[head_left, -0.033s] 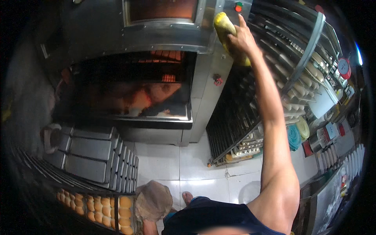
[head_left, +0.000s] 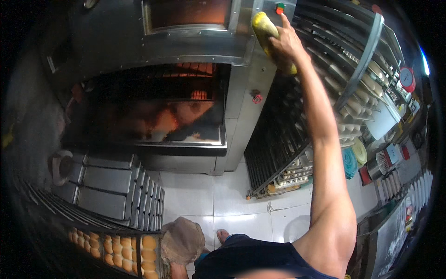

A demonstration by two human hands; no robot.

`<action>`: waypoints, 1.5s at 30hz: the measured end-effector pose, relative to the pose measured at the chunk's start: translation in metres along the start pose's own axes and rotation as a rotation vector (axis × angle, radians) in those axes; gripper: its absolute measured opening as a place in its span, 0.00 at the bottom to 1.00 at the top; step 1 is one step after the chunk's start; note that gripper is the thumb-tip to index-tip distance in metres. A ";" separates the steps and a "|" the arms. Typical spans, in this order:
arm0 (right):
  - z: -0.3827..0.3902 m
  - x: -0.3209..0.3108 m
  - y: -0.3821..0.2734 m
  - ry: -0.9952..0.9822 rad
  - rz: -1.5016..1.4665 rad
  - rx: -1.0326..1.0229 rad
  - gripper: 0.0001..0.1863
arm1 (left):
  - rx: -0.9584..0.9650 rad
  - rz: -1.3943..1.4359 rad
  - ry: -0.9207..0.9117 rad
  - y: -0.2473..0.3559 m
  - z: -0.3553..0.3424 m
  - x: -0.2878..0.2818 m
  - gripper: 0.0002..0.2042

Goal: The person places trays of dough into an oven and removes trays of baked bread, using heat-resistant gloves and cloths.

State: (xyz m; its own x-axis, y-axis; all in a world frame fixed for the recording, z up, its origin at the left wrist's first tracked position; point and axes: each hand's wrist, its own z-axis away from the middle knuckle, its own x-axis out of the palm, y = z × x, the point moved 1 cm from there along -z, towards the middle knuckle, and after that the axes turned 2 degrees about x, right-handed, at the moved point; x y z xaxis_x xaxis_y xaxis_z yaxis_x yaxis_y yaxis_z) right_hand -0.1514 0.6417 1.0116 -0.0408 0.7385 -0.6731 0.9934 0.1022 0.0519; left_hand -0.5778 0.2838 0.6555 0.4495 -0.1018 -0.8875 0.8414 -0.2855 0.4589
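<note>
My right arm reaches far forward, and my right hand (head_left: 289, 45) grips a soiled yellow-and-grey cloth pad (head_left: 265, 29). Its index finger points out, with the tip at the lower edge of a red-and-green push button (head_left: 280, 8) on the oven's metal front. A brown cloth (head_left: 183, 240) covers my left hand, low and near my body; only the wrist shows and the fingers are hidden. Ahead on the left, the oven (head_left: 222, 139) has its lower chamber open and glowing orange inside.
A tall rack (head_left: 344, 93) with trays of pale dough pieces stands to the right of the oven. Metal lidded pans (head_left: 104, 180) are stacked at left, above browned buns (head_left: 121, 251) on a rack. A red valve handle (head_left: 257, 98) sticks out from the oven front.
My right index fingertip has moved closer to the push button. The view has shifted slightly; the brown cloth at my left hand stays in about the same place.
</note>
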 end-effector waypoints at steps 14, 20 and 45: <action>-0.079 -0.009 0.129 -0.008 0.413 -0.265 0.22 | -0.014 -0.004 0.023 0.004 -0.009 0.020 0.25; 0.072 -0.024 0.072 0.299 -0.045 -0.023 0.20 | -0.112 -0.011 0.062 0.010 0.033 0.030 0.25; 0.522 0.071 -0.408 -1.106 -0.671 -1.121 0.27 | -0.767 0.276 0.587 0.060 0.312 0.077 0.29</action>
State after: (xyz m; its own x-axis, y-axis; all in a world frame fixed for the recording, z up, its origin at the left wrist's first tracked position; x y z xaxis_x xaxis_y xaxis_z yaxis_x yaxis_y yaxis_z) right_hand -0.5037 0.3040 0.5576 0.1797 -0.3547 -0.9176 0.2599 0.9167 -0.3034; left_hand -0.5866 -0.0383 0.6017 0.5606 0.4737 -0.6792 0.5587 0.3891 0.7324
